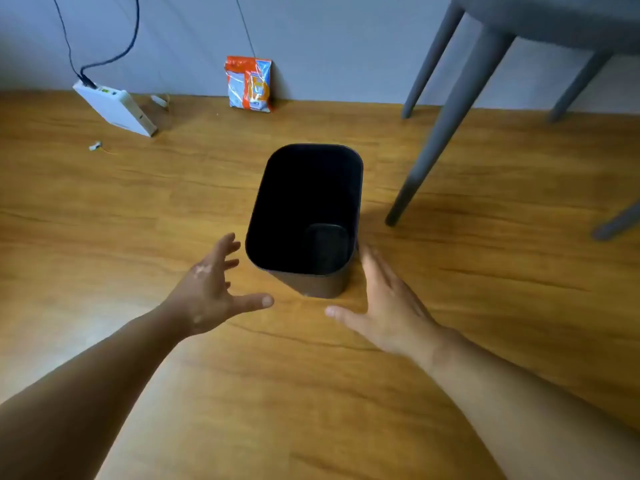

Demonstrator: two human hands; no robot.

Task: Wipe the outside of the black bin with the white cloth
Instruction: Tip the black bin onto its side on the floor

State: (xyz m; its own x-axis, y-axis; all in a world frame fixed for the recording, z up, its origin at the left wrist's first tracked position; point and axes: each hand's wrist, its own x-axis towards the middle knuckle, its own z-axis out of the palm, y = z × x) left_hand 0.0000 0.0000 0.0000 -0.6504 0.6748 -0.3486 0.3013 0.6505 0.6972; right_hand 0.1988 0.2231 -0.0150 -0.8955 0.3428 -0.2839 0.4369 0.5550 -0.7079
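At frame centre we see the black bin (304,209) upright on the wooden floor (138,209). Our left hand (211,292) and right hand (388,306), fingers spread and empty, flank its near end below.

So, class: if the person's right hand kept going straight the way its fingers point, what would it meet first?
Probably the right side wall of the black bin; the right hand points along it, so it may just brush past. Depth is unclear.

Wood-grain floor (138,209), grey wall (329,39), grey chair legs (460,98)
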